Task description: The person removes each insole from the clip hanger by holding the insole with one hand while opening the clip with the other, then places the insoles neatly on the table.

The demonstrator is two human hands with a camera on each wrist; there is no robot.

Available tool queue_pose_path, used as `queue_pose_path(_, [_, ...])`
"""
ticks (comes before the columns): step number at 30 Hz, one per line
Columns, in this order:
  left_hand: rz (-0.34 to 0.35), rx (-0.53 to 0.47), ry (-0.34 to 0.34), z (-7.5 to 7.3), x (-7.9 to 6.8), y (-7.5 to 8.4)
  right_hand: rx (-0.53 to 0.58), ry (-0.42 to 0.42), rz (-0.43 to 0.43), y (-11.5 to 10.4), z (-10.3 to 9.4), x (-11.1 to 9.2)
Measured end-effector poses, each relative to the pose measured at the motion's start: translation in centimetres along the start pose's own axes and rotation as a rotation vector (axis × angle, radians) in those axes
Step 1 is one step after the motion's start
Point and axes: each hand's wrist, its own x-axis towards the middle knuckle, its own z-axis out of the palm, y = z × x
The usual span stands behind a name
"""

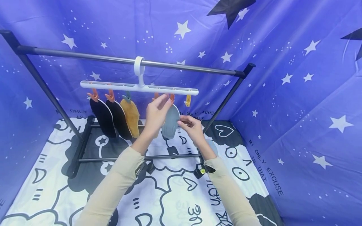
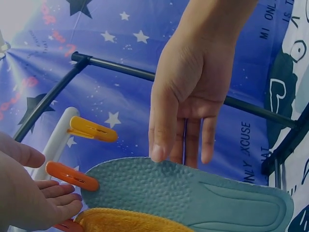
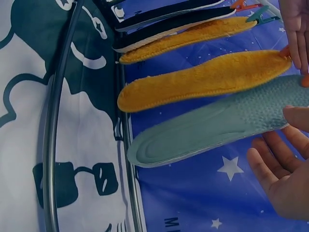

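A blue-grey insole [image 1: 171, 125] with a dimpled surface hangs by its end from an orange clip [image 2: 72, 175] on a white hanger [image 1: 167, 89]. My right hand [image 1: 193, 126] pinches the insole's right edge, thumb in front and fingers behind. At the top end, my left hand [image 1: 156, 113] is beside the orange clip, its thumb and fingers apart around it. In the right wrist view, a fuzzy mustard insole [image 3: 203, 79] hangs just beside the blue-grey one; the left hand mostly covers it in the head view.
Two black insoles [image 1: 101, 117] and another mustard insole [image 1: 130, 116] hang on the hanger's left half. A yellow clip [image 1: 188, 100] dangles bare at the right end. The hanger hooks over a dark metal rack [image 1: 93, 57], standing on a patterned cloth [image 1: 158, 201].
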Motion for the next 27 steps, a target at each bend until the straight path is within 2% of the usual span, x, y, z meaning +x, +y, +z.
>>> queue_pose_path(3, [-0.003,0.003,-0.005,0.1,0.2,-0.1,0.021,0.021,0.011,-0.8,0.4,-0.2])
queue_pose_path(10, [0.004,0.061,-0.012,0.0,0.5,-0.4,0.055,0.063,0.013,1.7,0.9,0.6])
queue_pose_path(18, [-0.004,0.108,-0.022,-0.1,0.7,-0.4,0.075,0.068,0.023,1.5,1.0,0.6])
queue_pose_path(27, [-0.031,0.092,-0.061,-0.1,0.7,-0.2,0.092,0.055,0.039,1.3,0.6,0.5])
